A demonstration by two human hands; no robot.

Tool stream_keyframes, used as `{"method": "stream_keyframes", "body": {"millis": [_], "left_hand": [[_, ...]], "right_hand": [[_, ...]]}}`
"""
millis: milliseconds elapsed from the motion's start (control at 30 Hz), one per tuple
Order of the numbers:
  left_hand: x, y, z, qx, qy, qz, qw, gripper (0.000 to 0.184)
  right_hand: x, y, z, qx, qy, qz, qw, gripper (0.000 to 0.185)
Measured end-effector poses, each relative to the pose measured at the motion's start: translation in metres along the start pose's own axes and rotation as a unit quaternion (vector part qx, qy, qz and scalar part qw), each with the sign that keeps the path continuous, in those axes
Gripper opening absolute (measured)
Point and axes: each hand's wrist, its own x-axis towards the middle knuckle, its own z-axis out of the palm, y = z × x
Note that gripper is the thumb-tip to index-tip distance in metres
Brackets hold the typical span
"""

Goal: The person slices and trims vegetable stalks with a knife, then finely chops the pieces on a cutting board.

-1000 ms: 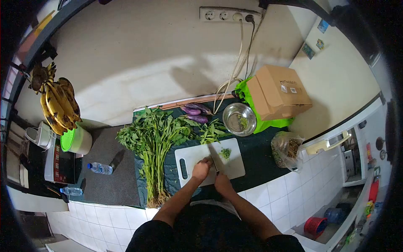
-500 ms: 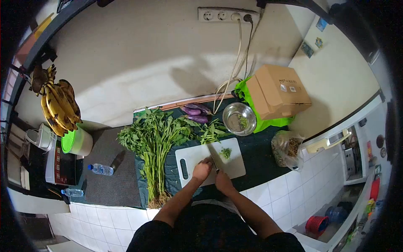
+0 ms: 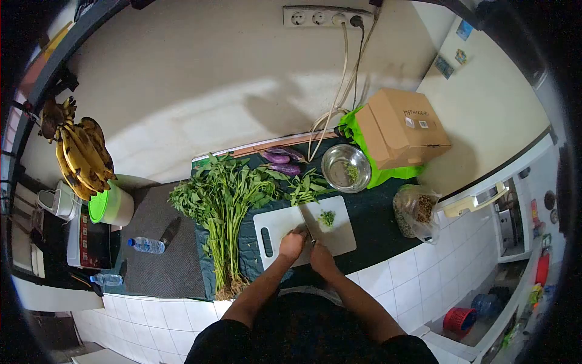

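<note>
My right hand (image 3: 321,257) is wrapped round the handle of a knife (image 3: 307,228), whose blade points away from me over the white cutting board (image 3: 276,221). Close beside the blade, on its left, my left hand (image 3: 292,244) rests on the board with its fingers curled. Whatever those fingers press on is too small and covered to make out. Right of the blade lies a little heap of chopped greens (image 3: 327,218). Leafy green stems (image 3: 306,189) lie at the board's far edge, and a metal bowl (image 3: 347,168) behind holds some cut green pieces.
A big bunch of leafy greens (image 3: 225,212) with roots lies left of the board. Purple eggplants (image 3: 281,164) sit near the wall. To the right are a cardboard box (image 3: 403,130) and a plastic bag (image 3: 416,213). Bananas (image 3: 85,155) hang above a lidded tub (image 3: 115,205) and a water bottle (image 3: 146,244).
The view has shifted very slightly. Both hands stay at nearly the same place on the board, with only a small movement of the knife.
</note>
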Motion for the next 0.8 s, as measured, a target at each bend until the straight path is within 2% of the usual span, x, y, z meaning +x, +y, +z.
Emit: {"method": "stream_keyframes", "body": {"millis": [67,167,233,367,433,567,633,767,800], "left_hand": [[0.001,-0.002,0.002,-0.007,-0.008,-0.005,1.000,0.024],[-0.002,-0.002,0.004,-0.013,0.005,-0.009,1.000,0.022],[-0.002,-0.002,0.001,-0.010,0.029,-0.005,1.000,0.020],[-0.004,0.002,-0.008,-0.023,0.003,-0.004,1.000,0.015],[-0.004,0.001,-0.005,-0.027,0.007,0.005,1.000,0.015],[-0.005,-0.002,0.001,-0.035,0.035,0.019,0.999,0.015],[-0.006,-0.001,0.000,-0.038,0.035,0.016,0.999,0.015],[-0.006,0.001,-0.004,-0.028,0.016,-0.001,0.999,0.017],[-0.005,0.001,-0.004,-0.031,0.012,-0.003,0.999,0.018]], "right_hand": [[0.002,-0.002,-0.005,-0.023,-0.001,-0.015,1.000,0.036],[-0.019,-0.019,-0.022,-0.025,-0.027,0.027,0.999,0.036],[-0.027,-0.014,-0.017,0.010,-0.026,0.028,0.999,0.035],[-0.018,-0.002,-0.002,0.039,-0.003,0.034,0.999,0.033],[-0.008,0.003,0.000,-0.003,0.010,-0.023,1.000,0.033],[-0.009,-0.002,-0.005,-0.016,0.022,-0.034,0.999,0.033],[-0.019,-0.007,-0.005,-0.009,0.012,0.043,0.999,0.032],[-0.023,0.004,0.010,0.045,0.016,0.040,0.998,0.032],[-0.022,0.002,0.007,0.035,0.031,0.002,0.999,0.032]]}}
